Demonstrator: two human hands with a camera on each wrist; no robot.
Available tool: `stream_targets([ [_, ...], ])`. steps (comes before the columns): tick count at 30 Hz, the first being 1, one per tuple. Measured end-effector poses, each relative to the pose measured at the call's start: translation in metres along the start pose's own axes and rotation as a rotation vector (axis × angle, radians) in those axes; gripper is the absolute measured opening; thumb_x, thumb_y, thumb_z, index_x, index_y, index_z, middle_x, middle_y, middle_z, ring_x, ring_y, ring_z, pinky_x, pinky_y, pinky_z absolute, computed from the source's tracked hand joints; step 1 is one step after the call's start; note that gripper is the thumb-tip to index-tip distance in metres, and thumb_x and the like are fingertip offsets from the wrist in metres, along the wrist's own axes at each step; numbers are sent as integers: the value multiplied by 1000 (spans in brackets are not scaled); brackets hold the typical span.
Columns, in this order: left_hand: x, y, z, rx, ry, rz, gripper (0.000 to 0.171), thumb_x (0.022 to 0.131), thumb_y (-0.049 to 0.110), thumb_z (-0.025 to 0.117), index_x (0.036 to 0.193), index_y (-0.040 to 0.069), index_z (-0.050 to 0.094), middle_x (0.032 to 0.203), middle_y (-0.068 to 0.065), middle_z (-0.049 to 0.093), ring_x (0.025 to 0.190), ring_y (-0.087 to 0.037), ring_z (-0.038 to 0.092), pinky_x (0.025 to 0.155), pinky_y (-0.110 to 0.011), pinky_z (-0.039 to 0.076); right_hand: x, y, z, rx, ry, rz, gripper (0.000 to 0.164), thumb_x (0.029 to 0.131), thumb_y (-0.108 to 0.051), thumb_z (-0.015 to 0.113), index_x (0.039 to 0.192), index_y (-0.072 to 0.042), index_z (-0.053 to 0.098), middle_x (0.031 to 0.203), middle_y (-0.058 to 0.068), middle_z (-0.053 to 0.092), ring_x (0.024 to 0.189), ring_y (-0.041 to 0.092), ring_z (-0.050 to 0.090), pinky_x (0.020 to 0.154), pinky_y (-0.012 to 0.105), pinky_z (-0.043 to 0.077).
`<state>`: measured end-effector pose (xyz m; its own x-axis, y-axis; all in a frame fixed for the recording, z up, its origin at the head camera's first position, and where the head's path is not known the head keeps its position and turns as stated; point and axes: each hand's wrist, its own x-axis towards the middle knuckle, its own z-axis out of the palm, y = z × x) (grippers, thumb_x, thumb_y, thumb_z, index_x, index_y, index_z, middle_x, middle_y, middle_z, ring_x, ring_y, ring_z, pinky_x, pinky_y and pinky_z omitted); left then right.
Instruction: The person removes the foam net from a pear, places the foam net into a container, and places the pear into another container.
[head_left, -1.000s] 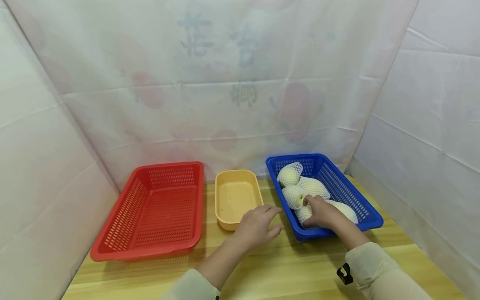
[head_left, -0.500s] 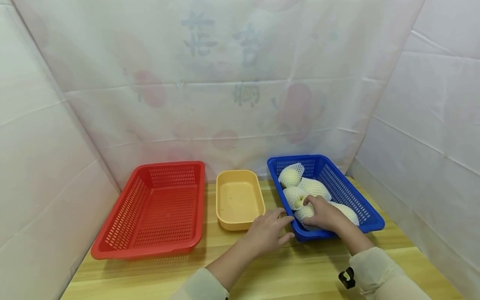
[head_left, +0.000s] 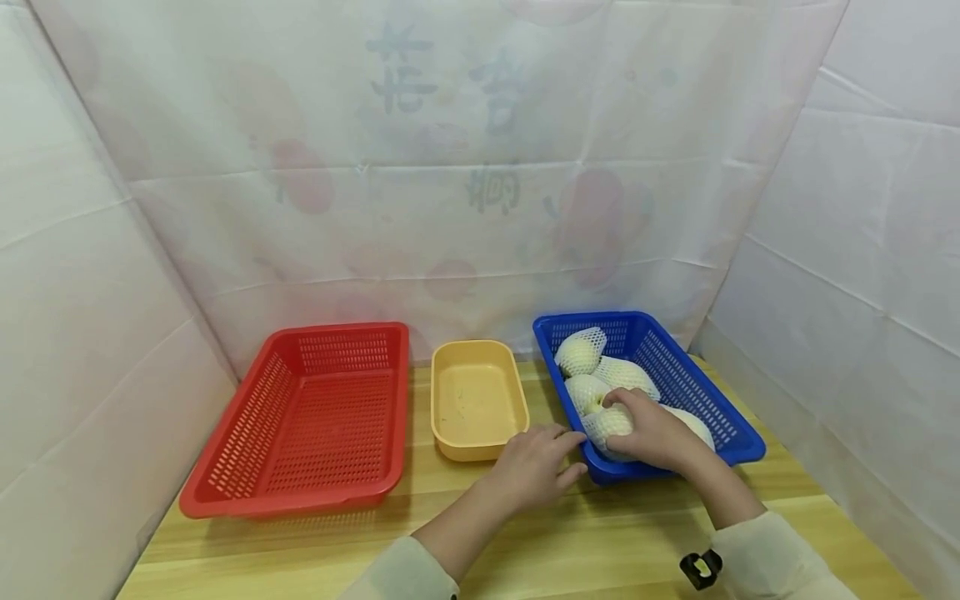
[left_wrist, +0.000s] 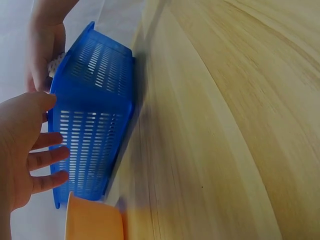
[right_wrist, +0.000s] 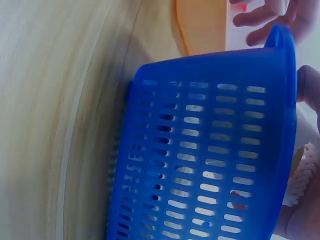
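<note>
My right hand (head_left: pixel 656 429) reaches into the blue basket (head_left: pixel 678 379), thumb and fingers curled round a pale yellow fruit in a white foam net (head_left: pixel 604 427) at the near left corner. Several more netted fruits lie around it, one (head_left: pixel 579 354) in the far left corner. My left hand (head_left: pixel 531 468) is outside the basket, fingers loosely spread and fingertips right at its left rim. In the left wrist view those fingers (left_wrist: pixel 47 159) overlap the slotted basket side (left_wrist: pixel 95 125). The basket wall (right_wrist: pixel 200 135) hides most of the held fruit in the right wrist view.
A yellow tub (head_left: pixel 478 404) stands left of the blue basket, and a larger red basket (head_left: pixel 330 433) stands at the far left, both with bare bottoms. White cloth walls (head_left: pixel 450 225) enclose the wooden table (head_left: pixel 570 542). A black clip (head_left: pixel 701 570) hangs at the right cuff.
The left hand has moved right to the blue basket's rim. The right hand has taken hold of the near fruit, which has shifted slightly left and shows more from under the fingers.
</note>
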<state>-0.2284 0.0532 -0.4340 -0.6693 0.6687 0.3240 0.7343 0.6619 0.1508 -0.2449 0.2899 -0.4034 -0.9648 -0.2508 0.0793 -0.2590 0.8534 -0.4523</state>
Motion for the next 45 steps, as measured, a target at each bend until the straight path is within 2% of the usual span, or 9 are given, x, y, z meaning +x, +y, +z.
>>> stream_targets([
  [5, 3, 3, 0, -24, 45, 2, 37, 97, 44, 59, 128, 24, 63, 113, 8, 68, 99, -9, 64, 77, -26, 54, -5, -3, 0, 40, 70, -51, 53, 80, -21, 73, 127, -5, 55, 128, 12, 58, 116, 33, 54, 89, 53, 50],
  [11, 6, 5, 0, -23, 81, -37, 30, 96, 43, 61, 119, 25, 68, 103, 10, 68, 90, -6, 62, 68, -22, 51, -9, -9, -2, 98, 115, -66, 57, 83, -23, 73, 133, -8, 51, 137, 12, 52, 127, 35, 47, 95, 60, 45],
  [15, 6, 6, -1, -78, 84, -106, 31, 98, 47, 57, 116, 25, 69, 105, 10, 67, 95, -7, 62, 70, -25, 52, -10, -16, -3, 140, 149, -70, 61, 83, -25, 75, 137, -14, 49, 142, 12, 46, 132, 37, 42, 95, 64, 44],
  [21, 8, 7, -4, -241, 71, -242, 51, 100, 59, 37, 129, 25, 62, 123, 9, 65, 113, -9, 61, 86, -34, 55, -14, -27, -5, 167, 214, -91, 62, 80, -18, 77, 135, -14, 50, 145, 14, 43, 134, 40, 40, 95, 68, 43],
  [27, 10, 6, -8, -342, 79, -324, 52, 100, 59, 39, 134, 25, 59, 126, 7, 64, 114, -11, 61, 87, -36, 55, -17, -33, -7, 190, 223, -119, 62, 81, -18, 78, 136, -18, 49, 146, 11, 42, 135, 40, 38, 93, 68, 44],
  [33, 6, 0, -13, -450, 98, -353, 50, 99, 60, 39, 126, 24, 61, 117, 9, 65, 107, -12, 62, 83, -33, 53, -19, -40, -3, 232, 212, -166, 62, 81, -18, 79, 135, -20, 49, 143, 8, 44, 134, 38, 40, 92, 67, 45],
  [38, 0, -9, -21, -532, 119, -344, 47, 99, 61, 40, 122, 27, 62, 111, 10, 66, 101, -12, 63, 81, -30, 52, -17, -45, 1, 264, 210, -227, 63, 82, -18, 78, 137, -19, 48, 144, 8, 44, 136, 39, 38, 91, 67, 45],
  [42, -7, -16, -26, -638, 113, -327, 43, 99, 61, 40, 117, 28, 63, 107, 12, 65, 96, -7, 61, 80, -28, 52, -15, -50, 4, 302, 197, -274, 63, 83, -16, 78, 138, -22, 48, 143, 5, 45, 137, 36, 36, 92, 69, 43],
  [45, -14, -21, -29, -720, 110, -328, 45, 100, 59, 39, 118, 27, 64, 110, 12, 65, 100, -7, 61, 84, -29, 52, -14, -54, 8, 321, 190, -300, 63, 82, -15, 78, 138, -23, 49, 143, 2, 46, 135, 32, 39, 92, 65, 45],
])
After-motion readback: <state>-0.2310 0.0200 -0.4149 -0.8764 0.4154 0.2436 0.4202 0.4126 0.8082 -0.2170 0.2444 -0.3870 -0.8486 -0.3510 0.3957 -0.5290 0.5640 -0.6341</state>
